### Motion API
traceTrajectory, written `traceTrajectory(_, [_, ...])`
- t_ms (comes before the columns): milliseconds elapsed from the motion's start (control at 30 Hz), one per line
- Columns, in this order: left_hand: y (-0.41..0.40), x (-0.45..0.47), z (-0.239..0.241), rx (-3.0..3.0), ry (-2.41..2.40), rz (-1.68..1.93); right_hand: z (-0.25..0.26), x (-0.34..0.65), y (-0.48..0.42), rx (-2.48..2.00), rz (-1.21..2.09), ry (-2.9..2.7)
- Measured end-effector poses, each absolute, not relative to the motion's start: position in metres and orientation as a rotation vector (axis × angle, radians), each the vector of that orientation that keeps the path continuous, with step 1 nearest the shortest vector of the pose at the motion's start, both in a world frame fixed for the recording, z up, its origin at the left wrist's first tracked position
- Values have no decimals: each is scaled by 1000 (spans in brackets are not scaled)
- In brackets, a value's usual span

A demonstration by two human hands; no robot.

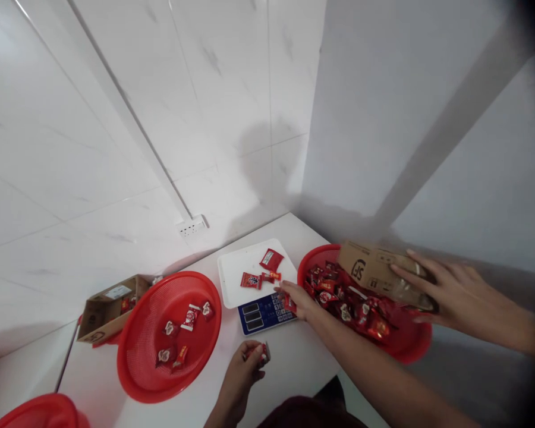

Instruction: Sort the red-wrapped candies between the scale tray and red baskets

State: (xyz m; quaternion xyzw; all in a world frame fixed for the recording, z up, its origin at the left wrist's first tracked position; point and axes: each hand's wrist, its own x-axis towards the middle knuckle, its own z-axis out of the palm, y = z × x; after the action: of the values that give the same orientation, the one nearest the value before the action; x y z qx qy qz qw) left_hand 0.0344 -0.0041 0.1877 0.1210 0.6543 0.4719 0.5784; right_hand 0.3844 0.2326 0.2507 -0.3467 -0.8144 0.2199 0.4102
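Near the table's front edge, my left hand (243, 371) is closed around a small red candy packet (264, 355), partly hidden by the fingers. My right hand (299, 301) reaches over the front right of a digital scale (243, 329), its fingers closed on a red candy packet (289, 304). On the scale's white pan (232, 273) lie a few red wrapped candies, among them a larger red packet (271, 260). To the left, a red plastic basket (136, 351) holds several wrapped candies. Right of the scale, another red basket (307, 255) is heaped with red packets.
Another person's hand (455, 291) comes in from the right and touches a cardboard box (370, 273) lying over the right basket. An open cardboard box (100, 321) stands behind the left basket. At bottom left is another red basket (40, 410). Walls meet behind the table.
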Motion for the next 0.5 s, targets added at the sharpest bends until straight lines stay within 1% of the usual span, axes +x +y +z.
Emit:
traceTrajectory(100, [-8, 32, 183, 239, 1489, 1143, 259, 405, 253, -898, 348, -2294])
traceTrajectory(233, [-12, 31, 181, 213, 1397, 1144, 264, 419, 265, -863, 259, -2495])
traceTrajectory(367, [-11, 36, 186, 208, 1354, 1037, 267, 424, 270, -821, 301, -2506])
traceTrajectory(500, [-5, 47, 191, 244, 1357, 924, 277, 417, 268, -867, 478, -2465])
